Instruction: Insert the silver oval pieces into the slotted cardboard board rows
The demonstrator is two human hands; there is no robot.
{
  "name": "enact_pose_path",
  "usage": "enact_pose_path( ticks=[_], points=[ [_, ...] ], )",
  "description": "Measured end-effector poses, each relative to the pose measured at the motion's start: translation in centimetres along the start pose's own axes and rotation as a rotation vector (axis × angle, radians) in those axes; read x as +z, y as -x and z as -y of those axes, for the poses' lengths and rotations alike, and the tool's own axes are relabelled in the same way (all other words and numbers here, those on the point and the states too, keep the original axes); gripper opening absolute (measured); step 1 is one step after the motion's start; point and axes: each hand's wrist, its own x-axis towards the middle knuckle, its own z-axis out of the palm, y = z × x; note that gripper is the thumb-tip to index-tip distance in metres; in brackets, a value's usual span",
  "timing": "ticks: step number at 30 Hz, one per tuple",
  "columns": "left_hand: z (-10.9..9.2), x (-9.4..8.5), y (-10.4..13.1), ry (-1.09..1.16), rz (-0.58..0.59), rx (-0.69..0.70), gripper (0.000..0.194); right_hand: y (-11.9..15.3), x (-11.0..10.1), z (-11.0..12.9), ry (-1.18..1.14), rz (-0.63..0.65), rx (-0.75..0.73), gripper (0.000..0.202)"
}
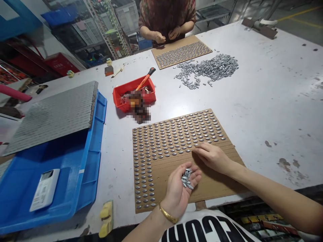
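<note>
Pretty roomy ahead-right of the right hand (pixel 212 156), just bare tabletop (pixel 267 104). Well left of the left hand (pixel 177 190), a blue bin (pixel 87 176) walls things off; red tray (pixel 150 98) blocks ahead-left, gray pile (pixel 219 67) farther ahead.

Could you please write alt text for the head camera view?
A person's left hand cups small silver pieces; the right hand is at the edge of rows of them on a cardboard sheet. Beyond are a red bin, a pile of pieces and a co-worker; a blue crate stands at left.
</note>
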Motion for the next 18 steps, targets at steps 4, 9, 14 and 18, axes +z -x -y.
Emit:
enact_pose_path(
  ticks=[4, 9, 14, 18],
  points=[
    [0.49, 0.19, 0.02, -0.046, 0.021, 0.003, 0.018, -0.39, 0.14, -0.12, 0.117, 0.063, -0.087, 0.026],
    [0.28, 0.59, -0.01, -0.095, 0.027, -0.001, 0.012, -0.57, -0.24, -0.2, 0.178, 0.118, -0.107, 0.024],
    [0.18, 0.47, -0.25, -0.181, 0.072, 0.065, 0.019, -0.56, -0.36, -0.19, 0.154, 0.127, -0.108, 0.026],
    [0.3, 0.18, -0.63, -0.19, 0.051, 0.088, 0.024, -0.6, -0.48, -0.09, 0.145, 0.13, -0.117, 0.026]
  ],
)
